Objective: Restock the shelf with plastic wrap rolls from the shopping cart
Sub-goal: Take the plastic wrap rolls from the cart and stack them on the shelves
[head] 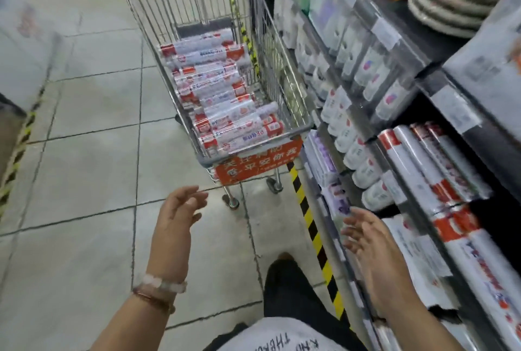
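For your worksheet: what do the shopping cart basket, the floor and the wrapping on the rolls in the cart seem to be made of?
Shopping cart: bare metal wire, shiny silver grid.
Floor: probably glazed ceramic tile, pale squares with dark grout lines and a slight sheen.
Plastic wrap rolls: clear glossy plastic film over printed red-and-white labels, judging by the highlights.

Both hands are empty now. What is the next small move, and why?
Probably reach forward to the cart and take a roll from its near end: left hand and right hand are open and hold nothing, and the cart is still full of rolls.
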